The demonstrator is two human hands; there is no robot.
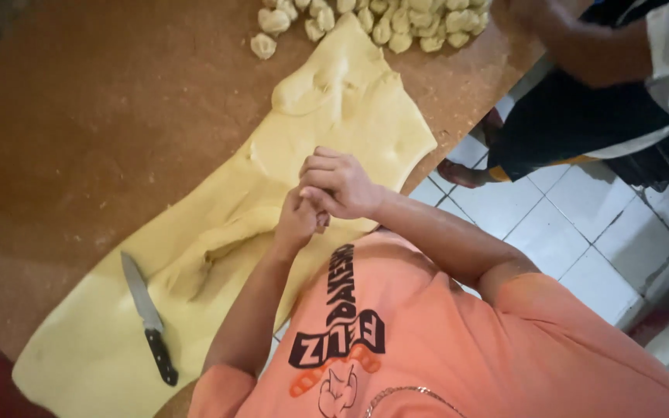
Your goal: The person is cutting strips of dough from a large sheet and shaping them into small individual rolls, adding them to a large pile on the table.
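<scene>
Over the brown worktop (79,139) a long slab of pale yellow dough (218,255) is lying, running from the near left corner up toward a heap of small dough pieces (381,19) at the far edge. The person's hands are meeting just above the slab's right edge: the right hand (340,184) is curling closed over the left hand (297,222), fingers pressed together, probably working a small pinch of dough, though whatever is sitting between them is hidden. The dough is looking soft, heavy and stretchy, likely to sag and tear if lifted by one edge, so it is best gripped from underneath or pinched off in small bits. A black-handled knife (149,317) is resting on the slab. Another person is standing at the far right.
</scene>
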